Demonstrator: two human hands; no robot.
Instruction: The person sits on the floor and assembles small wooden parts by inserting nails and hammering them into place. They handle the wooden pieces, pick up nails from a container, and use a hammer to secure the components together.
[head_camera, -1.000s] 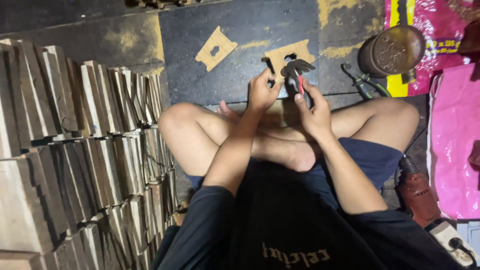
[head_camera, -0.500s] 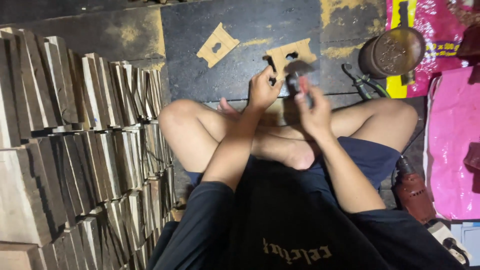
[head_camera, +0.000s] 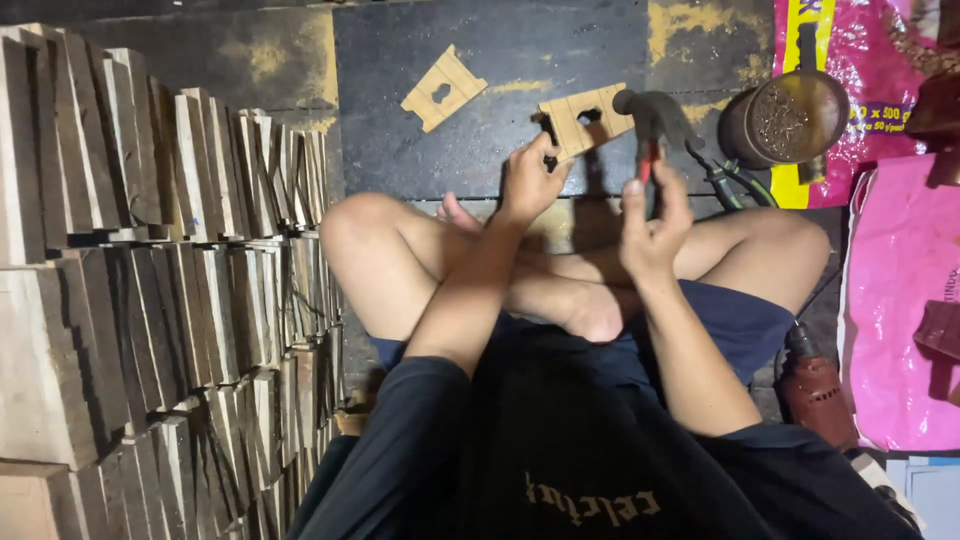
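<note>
I sit cross-legged on a dark floor. My left hand (head_camera: 531, 178) pinches the near-left corner of a flat wooden piece with cut-out holes (head_camera: 588, 118) that lies on the floor. My right hand (head_camera: 652, 228) grips the red handle of a hammer (head_camera: 652, 118), whose dark metal head hangs raised just right of that piece. A second notched wooden piece (head_camera: 443, 88) lies farther left on the floor, apart from both hands.
Rows of stacked wooden blocks (head_camera: 150, 290) fill the left side. A round tin of small nails (head_camera: 785, 120) and pliers (head_camera: 725, 180) lie at the upper right. Pink plastic bags (head_camera: 900, 300) cover the right edge, with a red power drill (head_camera: 815, 390) by my right knee.
My right hand has lifted the hammer up and to the right, off the wooden piece. My left hand has stayed on the piece's corner.
</note>
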